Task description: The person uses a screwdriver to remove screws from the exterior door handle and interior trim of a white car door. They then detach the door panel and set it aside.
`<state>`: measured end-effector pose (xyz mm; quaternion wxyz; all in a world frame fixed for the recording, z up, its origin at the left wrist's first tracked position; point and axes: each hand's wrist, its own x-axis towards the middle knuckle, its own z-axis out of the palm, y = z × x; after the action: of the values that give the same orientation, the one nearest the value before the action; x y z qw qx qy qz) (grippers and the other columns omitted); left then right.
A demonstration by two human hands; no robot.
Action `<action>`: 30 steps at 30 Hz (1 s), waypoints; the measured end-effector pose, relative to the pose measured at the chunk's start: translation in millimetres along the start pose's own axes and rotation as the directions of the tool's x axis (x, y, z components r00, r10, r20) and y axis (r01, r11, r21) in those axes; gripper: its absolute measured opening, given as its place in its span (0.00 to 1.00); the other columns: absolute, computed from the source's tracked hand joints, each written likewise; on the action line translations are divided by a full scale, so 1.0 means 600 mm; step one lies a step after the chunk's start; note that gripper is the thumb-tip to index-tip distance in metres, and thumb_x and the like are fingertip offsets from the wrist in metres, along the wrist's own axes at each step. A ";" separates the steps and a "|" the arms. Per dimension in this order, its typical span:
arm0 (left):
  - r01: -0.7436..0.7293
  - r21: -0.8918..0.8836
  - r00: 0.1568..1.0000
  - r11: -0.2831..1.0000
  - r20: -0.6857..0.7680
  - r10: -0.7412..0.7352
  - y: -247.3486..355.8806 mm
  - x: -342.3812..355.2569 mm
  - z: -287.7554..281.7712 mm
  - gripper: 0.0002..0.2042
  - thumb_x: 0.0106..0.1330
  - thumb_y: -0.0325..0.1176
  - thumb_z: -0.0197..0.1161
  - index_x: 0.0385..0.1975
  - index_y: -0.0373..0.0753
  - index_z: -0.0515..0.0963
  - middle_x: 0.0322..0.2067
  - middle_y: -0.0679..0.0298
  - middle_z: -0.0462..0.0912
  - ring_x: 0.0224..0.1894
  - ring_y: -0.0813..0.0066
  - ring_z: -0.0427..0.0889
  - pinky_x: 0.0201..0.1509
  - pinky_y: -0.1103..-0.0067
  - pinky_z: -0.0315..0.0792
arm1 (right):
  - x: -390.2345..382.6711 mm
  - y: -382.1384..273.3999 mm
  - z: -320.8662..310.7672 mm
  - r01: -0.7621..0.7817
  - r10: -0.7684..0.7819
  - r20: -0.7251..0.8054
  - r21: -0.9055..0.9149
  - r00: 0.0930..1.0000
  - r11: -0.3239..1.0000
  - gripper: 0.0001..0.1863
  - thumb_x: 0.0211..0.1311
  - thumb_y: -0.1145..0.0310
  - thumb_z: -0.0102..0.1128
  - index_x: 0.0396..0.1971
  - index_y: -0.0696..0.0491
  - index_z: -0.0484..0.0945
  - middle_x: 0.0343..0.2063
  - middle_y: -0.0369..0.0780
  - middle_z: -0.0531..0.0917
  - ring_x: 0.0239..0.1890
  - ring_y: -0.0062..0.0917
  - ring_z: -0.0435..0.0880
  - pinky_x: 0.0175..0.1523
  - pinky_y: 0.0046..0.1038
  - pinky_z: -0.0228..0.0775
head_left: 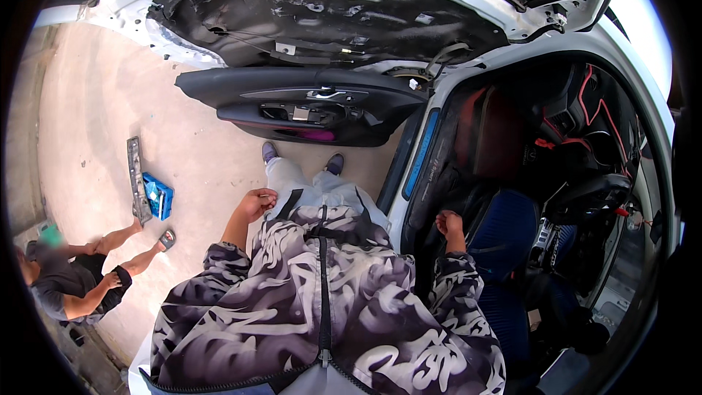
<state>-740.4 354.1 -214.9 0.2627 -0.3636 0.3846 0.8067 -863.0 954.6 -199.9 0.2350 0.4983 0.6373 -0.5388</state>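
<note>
My left hand point(257, 205) is beside my light trousers at the hip, fingers curled in against the thumb. Over at the car's doorway, my right hand point(449, 224) is closed like a fist near the blue-and-black front seat point(504, 230). The inside of each hand is hidden, so I cannot tell whether anything is in it. Ahead of my feet a black door trim panel point(365, 106) with a handle and an armrest pocket stands low, apart from the upper part of the open white car door point(117, 11). A black lining point(248, 18) covers that door's inner side.
On the floor at left lie a long grey strip point(137, 175) and a blue box point(159, 196). A person point(73, 278) in dark clothes and sandals sits beyond them. The door sill point(423, 153) with a blue strip runs along my right, before the dark footwell mat point(497, 135).
</note>
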 end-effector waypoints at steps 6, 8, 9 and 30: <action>0.060 0.251 0.968 0.966 -0.253 0.006 -0.014 -0.049 -0.019 0.09 0.65 0.31 0.46 0.31 0.35 0.74 0.12 0.71 0.65 0.12 0.82 0.64 0.13 0.84 0.59 | 0.059 -0.037 0.260 0.378 -0.195 0.337 -0.658 0.921 0.651 0.07 0.56 0.68 0.49 0.28 0.55 0.75 0.22 0.42 0.79 0.21 0.30 0.78 0.25 0.29 0.70; 0.081 0.365 0.967 0.928 -0.254 0.015 -0.017 -0.072 -0.024 0.09 0.64 0.31 0.46 0.30 0.37 0.74 0.11 0.72 0.62 0.10 0.83 0.59 0.13 0.84 0.57 | 0.045 -0.072 0.367 0.590 -0.479 0.477 -0.800 0.737 0.111 0.10 0.53 0.66 0.50 0.24 0.54 0.79 0.29 0.45 0.82 0.32 0.38 0.82 0.39 0.32 0.74; 0.080 0.365 0.954 0.928 -0.299 0.035 -0.026 -0.088 -0.033 0.08 0.64 0.31 0.47 0.29 0.38 0.75 0.11 0.73 0.62 0.09 0.84 0.58 0.11 0.84 0.56 | 0.026 -0.105 0.429 0.601 -0.499 0.515 -0.799 0.697 0.015 0.10 0.53 0.64 0.51 0.29 0.51 0.79 0.33 0.45 0.82 0.41 0.42 0.79 0.48 0.35 0.70; 0.173 0.419 0.796 0.891 -0.593 0.124 -0.130 -0.207 -0.272 0.11 0.59 0.34 0.57 0.24 0.30 0.77 0.19 0.62 0.77 0.26 0.76 0.74 0.32 0.79 0.67 | -0.026 -0.325 0.761 0.527 -0.480 0.642 -0.766 0.598 -0.369 0.27 0.43 0.66 0.59 0.50 0.49 0.72 0.49 0.40 0.75 0.54 0.35 0.70 0.59 0.45 0.54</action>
<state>-548.5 248.0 -222.2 0.2139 -0.5358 0.6199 0.5319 -1138.4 543.4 -239.6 0.2475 -0.1783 0.9520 0.0269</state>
